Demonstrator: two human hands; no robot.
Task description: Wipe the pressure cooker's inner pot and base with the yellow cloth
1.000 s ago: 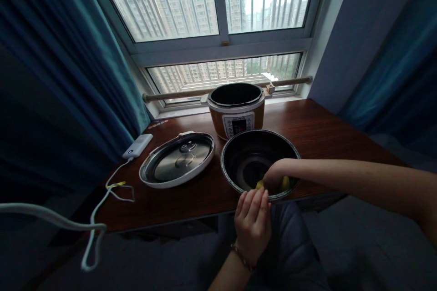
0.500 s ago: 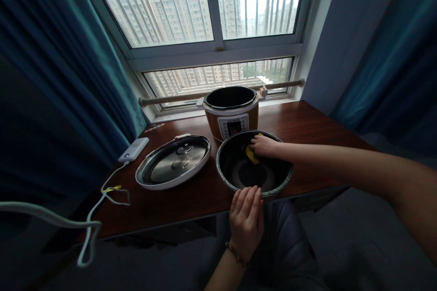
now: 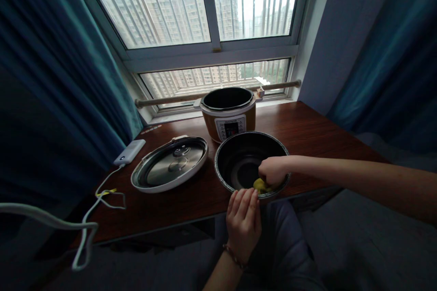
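A black inner pot (image 3: pixel 235 157) stands near the front edge of the brown table. My left hand (image 3: pixel 243 218) grips the pot's near rim, its fingers hooked over the edge. Inside the pot, my right hand (image 3: pixel 273 170) is closed on a yellow cloth (image 3: pixel 261 186), pressing it against the near right wall. The fingers of that hand are partly hidden. Behind the pot is the cooker body (image 3: pixel 210 120), white and golden-brown, with a control panel and an open top. To the left lies the round lid (image 3: pixel 175 163), its metal inner side up.
A white power bank (image 3: pixel 131 151) with a white cable (image 3: pixel 89 209) lies at the table's left. The wooden table (image 3: pixel 303 132) meets the window sill, where a horizontal rod (image 3: pixel 170 100) runs. Blue curtains (image 3: pixel 85 54) hang at both sides.
My right hand has swept the yellow cloth from the pot's far right side to its near right wall. My left hand stays on the near rim. The view has shifted slightly.
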